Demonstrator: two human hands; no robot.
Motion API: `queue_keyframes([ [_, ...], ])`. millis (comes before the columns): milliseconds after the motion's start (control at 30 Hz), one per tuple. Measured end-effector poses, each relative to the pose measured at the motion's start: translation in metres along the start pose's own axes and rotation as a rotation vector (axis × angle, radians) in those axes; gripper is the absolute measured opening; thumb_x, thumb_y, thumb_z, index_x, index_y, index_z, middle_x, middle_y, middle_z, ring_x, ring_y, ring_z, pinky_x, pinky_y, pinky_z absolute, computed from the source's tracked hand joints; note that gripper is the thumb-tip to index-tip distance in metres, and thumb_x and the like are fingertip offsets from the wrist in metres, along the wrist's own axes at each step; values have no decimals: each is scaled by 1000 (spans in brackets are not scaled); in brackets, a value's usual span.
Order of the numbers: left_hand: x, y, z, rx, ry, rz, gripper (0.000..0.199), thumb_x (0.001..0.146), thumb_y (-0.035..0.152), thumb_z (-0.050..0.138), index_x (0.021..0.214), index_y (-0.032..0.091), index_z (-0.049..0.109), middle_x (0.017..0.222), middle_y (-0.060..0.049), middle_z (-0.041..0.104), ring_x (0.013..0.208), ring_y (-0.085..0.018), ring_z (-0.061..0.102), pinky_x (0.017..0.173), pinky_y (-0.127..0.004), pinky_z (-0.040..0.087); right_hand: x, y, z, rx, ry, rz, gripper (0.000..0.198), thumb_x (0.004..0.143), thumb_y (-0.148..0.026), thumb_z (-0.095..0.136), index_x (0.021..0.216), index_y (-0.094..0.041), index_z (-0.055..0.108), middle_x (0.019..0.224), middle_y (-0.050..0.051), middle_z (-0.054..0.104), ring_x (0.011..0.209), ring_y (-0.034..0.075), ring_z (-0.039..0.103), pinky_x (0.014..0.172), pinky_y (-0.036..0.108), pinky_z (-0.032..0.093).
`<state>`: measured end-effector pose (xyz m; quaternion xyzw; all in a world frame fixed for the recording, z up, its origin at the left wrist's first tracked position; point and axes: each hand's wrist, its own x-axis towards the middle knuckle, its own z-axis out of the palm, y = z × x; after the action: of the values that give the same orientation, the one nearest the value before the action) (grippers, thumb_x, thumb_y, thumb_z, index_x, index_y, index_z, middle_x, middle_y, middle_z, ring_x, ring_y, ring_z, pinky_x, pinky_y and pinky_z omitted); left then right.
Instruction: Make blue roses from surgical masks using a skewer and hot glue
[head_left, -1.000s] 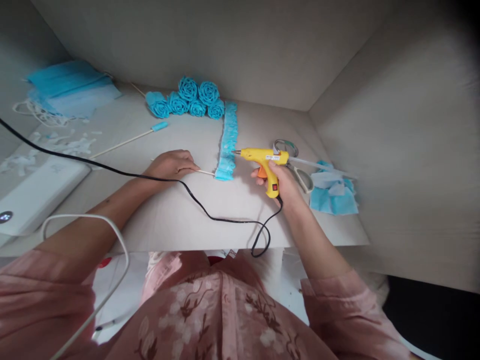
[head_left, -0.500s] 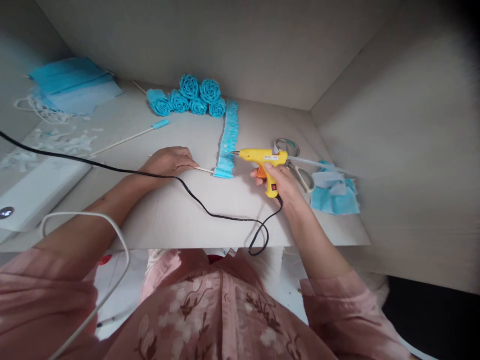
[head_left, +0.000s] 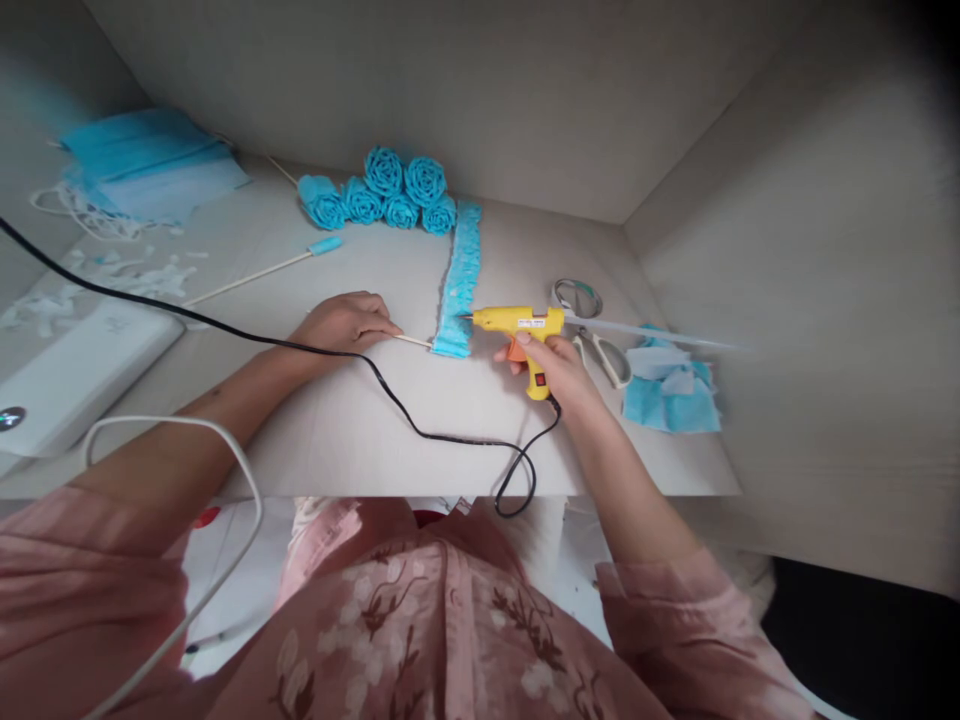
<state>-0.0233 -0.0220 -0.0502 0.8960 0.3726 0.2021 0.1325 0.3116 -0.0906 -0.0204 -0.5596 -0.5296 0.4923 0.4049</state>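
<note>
My left hand [head_left: 349,322] pinches a thin wooden stick [head_left: 414,341], whose far end meets the near end of a blue ruffled strip [head_left: 460,275]. The strip lies lengthwise on the table, running away from me. In my right hand [head_left: 559,370] is a yellow glue gun [head_left: 519,320] with an orange trigger, fingers wrapped round its handle. Its metal nozzle points left and sits at the strip's right edge, near the lower end; whether it touches I cannot tell. A clear glue stick [head_left: 652,333] juts from the gun's back.
Several blue rolled flowers [head_left: 402,210] are stacked at the back. Face masks [head_left: 150,160] lie back left, above white scraps [head_left: 97,285] and a white device [head_left: 82,375]. Scissors [head_left: 606,358], a tape roll [head_left: 576,297] and blue pieces [head_left: 670,390] sit right. A black cord [head_left: 247,342] crosses my left forearm.
The glue gun has shifted slightly left and down along the strip, its nozzle now closer to the strip's near end. My left hand still holds the stick in nearly the same place.
</note>
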Motion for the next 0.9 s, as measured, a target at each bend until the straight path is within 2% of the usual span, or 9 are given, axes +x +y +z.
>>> queue_keyframes([
  [200, -1, 2, -2, 9, -19, -22, 36, 104, 34, 48, 102, 22, 83, 101, -7, 74, 91, -18, 66, 85, -25, 49, 2, 1, 2, 37, 2, 0, 56, 74, -74, 78, 70, -19, 72, 74, 7, 75, 61, 12, 58, 53, 24, 43],
  [367, -1, -3, 1, -25, 2, 17, 38, 104, 38, 49, 102, 21, 83, 99, -8, 74, 90, -18, 67, 83, -25, 49, 3, -1, 3, 42, -15, 5, 56, 73, -75, 78, 67, -20, 68, 75, 7, 76, 61, 13, 57, 53, 25, 44],
  [633, 0, -9, 3, -53, -5, 15, 36, 103, 37, 51, 104, 22, 84, 100, -8, 75, 89, -17, 67, 82, -24, 49, 6, 1, 5, 106, 53, -5, 55, 74, -74, 78, 66, -21, 68, 77, 7, 77, 57, 12, 56, 54, 26, 48],
  [900, 0, -5, 4, -64, 19, -1, 33, 100, 33, 53, 103, 20, 84, 100, -8, 75, 89, -17, 68, 81, -24, 49, 8, 2, 7, 163, 93, 7, 55, 74, -73, 79, 76, -19, 72, 80, 8, 78, 56, 11, 57, 52, 25, 49],
])
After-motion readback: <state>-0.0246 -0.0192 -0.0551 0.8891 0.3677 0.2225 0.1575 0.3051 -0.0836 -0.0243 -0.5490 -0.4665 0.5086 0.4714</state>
